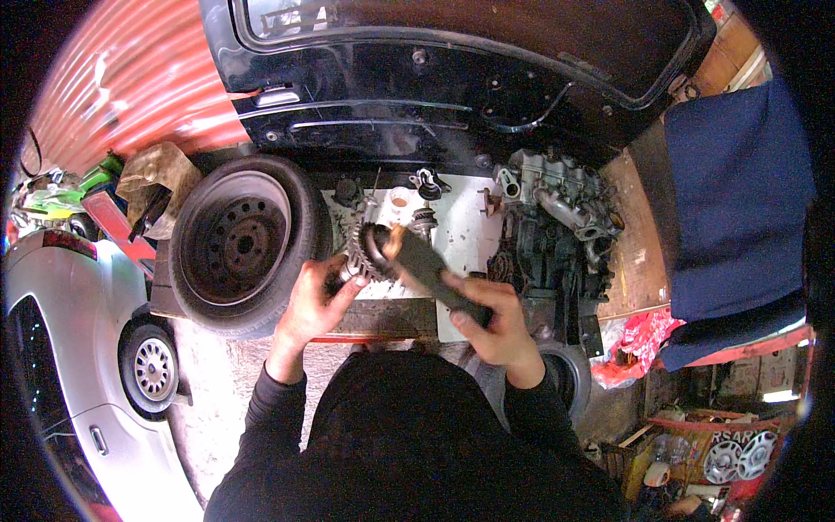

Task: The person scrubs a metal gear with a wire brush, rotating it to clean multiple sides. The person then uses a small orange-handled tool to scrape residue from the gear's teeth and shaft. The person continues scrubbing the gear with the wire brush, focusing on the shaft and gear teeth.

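Note:
My left hand (315, 300) is closed around a toothed metal gear (358, 254), thumb along its lower side. It holds the gear over the near edge of the bench. My right hand (497, 320) grips one end of a long, dark brush (439, 280). The brush slants up and left, and its tan far end reaches the gear's right side. Motion blurs the brush, so its bristles and exact contact cannot be made out. Just beyond lie a small dark-and-silver geared part (424, 219) and a metal housing (428, 183).
A wheel with a tyre (252, 248) stands left of my left hand. An engine block (565, 226) sits on the bench's right side. White sheeting (461, 235) covers the bench middle. A dark car panel (374, 104) rises behind; a silver car (87, 339) is at left.

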A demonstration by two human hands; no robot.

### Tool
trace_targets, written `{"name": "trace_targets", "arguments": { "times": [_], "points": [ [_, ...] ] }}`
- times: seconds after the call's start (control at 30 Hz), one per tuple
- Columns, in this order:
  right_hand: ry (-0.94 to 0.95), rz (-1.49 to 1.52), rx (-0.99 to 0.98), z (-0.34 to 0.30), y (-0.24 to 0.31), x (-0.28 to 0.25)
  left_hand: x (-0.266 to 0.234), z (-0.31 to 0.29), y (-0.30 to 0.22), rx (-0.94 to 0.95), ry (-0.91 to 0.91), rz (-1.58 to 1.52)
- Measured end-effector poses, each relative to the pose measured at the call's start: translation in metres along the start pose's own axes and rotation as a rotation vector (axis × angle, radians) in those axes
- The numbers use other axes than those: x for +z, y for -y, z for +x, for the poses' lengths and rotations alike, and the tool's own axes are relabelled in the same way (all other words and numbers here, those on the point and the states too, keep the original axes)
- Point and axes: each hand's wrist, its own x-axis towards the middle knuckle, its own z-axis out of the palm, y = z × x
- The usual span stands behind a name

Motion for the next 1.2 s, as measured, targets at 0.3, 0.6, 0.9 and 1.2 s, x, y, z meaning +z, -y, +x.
{"name": "trace_targets", "arguments": {
  "times": [0.3, 0.6, 0.9, 1.2],
  "points": [
    [0.148, -0.101, 0.194, 0.015, 0.020, -0.002, -0.013, -0.004, 0.019, 0.001, 0.353, 0.245],
    [0.118, -0.015, 0.152, 0.012, 0.012, 0.002, -0.028, 0.005, 0.016, -0.018, 0.546, 0.217],
    [0.038, 0.030, 0.259, 0.012, 0.013, 0.018, -0.040, 0.014, 0.026, 0.073, 0.607, 0.168],
    [0.044, 0.106, 0.351, 0.013, 0.021, 0.018, -0.038, 0.022, 0.026, 0.038, 0.621, 0.204]
  ]
}}
